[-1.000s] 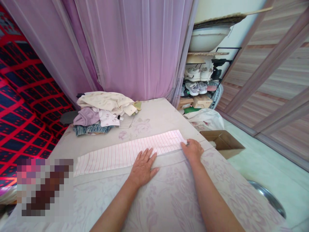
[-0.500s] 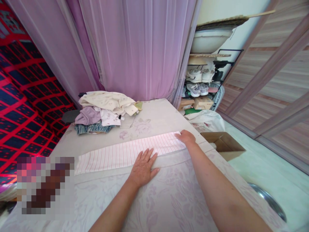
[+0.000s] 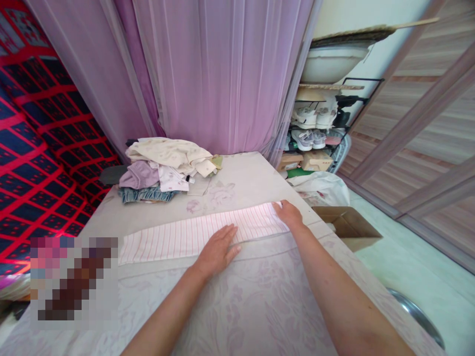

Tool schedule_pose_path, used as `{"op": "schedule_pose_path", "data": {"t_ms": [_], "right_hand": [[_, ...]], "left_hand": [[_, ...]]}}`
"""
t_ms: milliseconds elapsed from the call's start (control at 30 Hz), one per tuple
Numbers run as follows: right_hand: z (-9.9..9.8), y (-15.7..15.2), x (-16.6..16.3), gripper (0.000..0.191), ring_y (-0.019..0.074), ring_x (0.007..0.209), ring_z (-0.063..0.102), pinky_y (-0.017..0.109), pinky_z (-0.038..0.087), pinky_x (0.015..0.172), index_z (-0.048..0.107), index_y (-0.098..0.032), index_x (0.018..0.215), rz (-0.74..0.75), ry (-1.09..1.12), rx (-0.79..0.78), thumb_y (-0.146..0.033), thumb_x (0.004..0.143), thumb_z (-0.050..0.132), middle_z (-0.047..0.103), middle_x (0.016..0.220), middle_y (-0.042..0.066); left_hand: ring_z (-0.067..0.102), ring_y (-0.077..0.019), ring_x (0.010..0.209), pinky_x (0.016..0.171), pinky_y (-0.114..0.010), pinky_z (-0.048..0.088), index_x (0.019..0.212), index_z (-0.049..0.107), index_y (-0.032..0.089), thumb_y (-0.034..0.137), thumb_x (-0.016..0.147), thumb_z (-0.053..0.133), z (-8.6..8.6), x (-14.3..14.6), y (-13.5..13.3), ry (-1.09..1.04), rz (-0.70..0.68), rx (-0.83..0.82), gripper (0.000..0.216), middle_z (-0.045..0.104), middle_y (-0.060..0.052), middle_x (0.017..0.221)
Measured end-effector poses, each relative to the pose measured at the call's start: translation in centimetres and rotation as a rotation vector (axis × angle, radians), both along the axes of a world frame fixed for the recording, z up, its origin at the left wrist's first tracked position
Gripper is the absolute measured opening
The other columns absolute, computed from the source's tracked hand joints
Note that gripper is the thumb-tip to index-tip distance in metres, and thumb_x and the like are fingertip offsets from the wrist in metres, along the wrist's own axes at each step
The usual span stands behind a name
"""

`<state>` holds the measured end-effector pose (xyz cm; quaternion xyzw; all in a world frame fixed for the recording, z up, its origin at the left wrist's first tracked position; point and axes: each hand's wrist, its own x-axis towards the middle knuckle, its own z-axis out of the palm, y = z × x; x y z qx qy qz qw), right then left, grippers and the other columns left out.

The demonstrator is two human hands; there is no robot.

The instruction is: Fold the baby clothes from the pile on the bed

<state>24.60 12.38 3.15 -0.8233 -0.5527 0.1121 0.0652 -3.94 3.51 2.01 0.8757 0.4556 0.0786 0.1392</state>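
A pink-and-white striped garment [image 3: 174, 236], folded into a long narrow strip like trouser legs, lies flat across the flowered bed cover [image 3: 260, 282]. Over its lower middle edge rests my left hand [image 3: 217, 249], palm down with the fingers stretched out and fairly close together. At the garment's right end, my right hand [image 3: 290, 214] has its fingers curled and the thumb over the fabric, gripping the end. Behind, to the left, sits a clothes pile [image 3: 166, 160] with cream, lilac, white printed and denim pieces.
A purple curtain [image 3: 218, 74] hangs behind the bed. To the right are a shoe rack [image 3: 322, 128], an open cardboard box [image 3: 352, 225] and a metal basin [image 3: 417, 311] on the floor. A red-and-navy patterned cloth [image 3: 44, 143] hangs at left. A pixelated patch hides the lower left.
My left hand's fingers have drawn closer together, and the hand has turned slightly on the fabric. My right hand keeps its place at the garment's end. The whole view has shifted a little.
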Motion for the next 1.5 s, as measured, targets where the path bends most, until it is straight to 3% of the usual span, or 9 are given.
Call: {"op": "schedule_pose_path", "data": {"t_ms": [233,633,733,800,933,1067,1233,1367,1500], "right_hand": [[0.7,0.9,0.9,0.042,0.0223,0.102,0.063,0.027,0.045,0.078,0.062,-0.017,0.11,0.026,-0.009,-0.001,-0.049,0.09,0.044,0.067,0.11,0.012],[-0.3,0.7,-0.8,0.048,0.0294,0.095,0.064,0.038,0.047,0.078,0.055,-0.01,0.12,-0.039,-0.222,0.076,-0.045,0.09,0.043,0.067,0.101,0.02],[0.1,0.0,-1.4,0.044,0.0292,0.107,0.058,0.041,0.043,0.088,0.051,-0.011,0.128,0.107,-0.273,0.286,-0.034,0.092,0.041,0.061,0.119,0.02],[-0.1,-0.7,-2.0,0.043,0.0255,0.119,0.052,0.041,0.037,0.1,0.052,-0.014,0.13,0.335,-0.261,0.359,-0.028,0.093,0.034,0.057,0.129,0.016],[-2.0,-2.0,-3.0,0.05,0.0226,0.134,0.037,0.041,0.026,0.11,0.046,-0.018,0.137,0.651,-0.219,0.158,-0.038,0.095,0.028,0.043,0.145,0.01],[-3.1,-2.3,-3.1,0.06,0.0256,0.14,0.023,0.045,0.02,0.113,0.034,-0.014,0.144,0.592,-0.229,0.045,-0.046,0.094,0.025,0.027,0.153,0.013],[-2.0,-2.0,-3.2,0.058,0.0249,0.14,0.024,0.044,0.017,0.113,0.035,-0.014,0.144,0.602,-0.212,0.019,-0.044,0.094,0.027,0.028,0.152,0.013],[-1.8,-1.9,-3.4,0.059,0.0262,0.141,0.019,0.05,0.008,0.114,0.032,-0.01,0.144,0.431,-0.273,0.102,-0.043,0.095,0.026,0.025,0.153,0.015],[-2.6,-1.5,-3.2,0.064,0.0265,0.143,0.014,0.055,0.011,0.112,0.029,-0.009,0.145,0.346,-0.237,-0.026,-0.048,0.095,0.023,0.024,0.153,0.015]], "left_hand": [[0.021,-0.029,0.142,0.113,-0.053,0.016,0.145,0.034,0.019,0.054,0.093,0.031,0.0,-4.5,3.6,0.26,0.35,0.027,0.062,0.028,-0.009,0.153],[0.022,-0.0277,0.141,0.112,-0.054,0.016,0.146,0.033,0.021,0.062,0.091,0.027,-1.4,-4.7,3.2,0.296,0.385,0.1,0.069,0.028,-0.008,0.153],[0.023,-0.0279,0.141,0.112,-0.054,0.016,0.145,0.034,0.021,0.062,0.091,0.027,-1.6,-4.8,3.2,0.289,0.387,0.108,0.068,0.029,-0.008,0.153],[0.023,-0.028,0.141,0.112,-0.054,0.016,0.145,0.034,0.021,0.062,0.091,0.027,-1.6,-4.7,3.2,0.287,0.388,0.112,0.068,0.029,-0.008,0.153],[0.023,-0.028,0.141,0.112,-0.053,0.016,0.145,0.034,0.022,0.061,0.091,0.027,-1.6,-4.7,3.2,0.296,0.384,0.109,0.067,0.029,-0.008,0.153],[0.022,-0.028,0.141,0.112,-0.054,0.015,0.145,0.033,0.022,0.061,0.091,0.027,-1.4,-4.7,3.2,0.292,0.382,0.098,0.067,0.028,-0.008,0.153],[0.023,-0.0285,0.141,0.112,-0.054,0.014,0.145,0.033,0.021,0.062,0.091,0.029,-1.5,-4.8,3.2,0.27,0.386,0.084,0.068,0.028,-0.009,0.153],[0.023,-0.029,0.141,0.112,-0.054,0.014,0.145,0.034,0.021,0.061,0.09,0.029,-1.7,-4.9,3.2,0.254,0.386,0.095,0.068,0.03,-0.009,0.152],[0.024,-0.0289,0.14,0.112,-0.054,0.014,0.145,0.034,0.022,0.061,0.091,0.029,-1.7,-4.8,3.2,0.254,0.39,0.094,0.067,0.03,-0.01,0.152]]}}
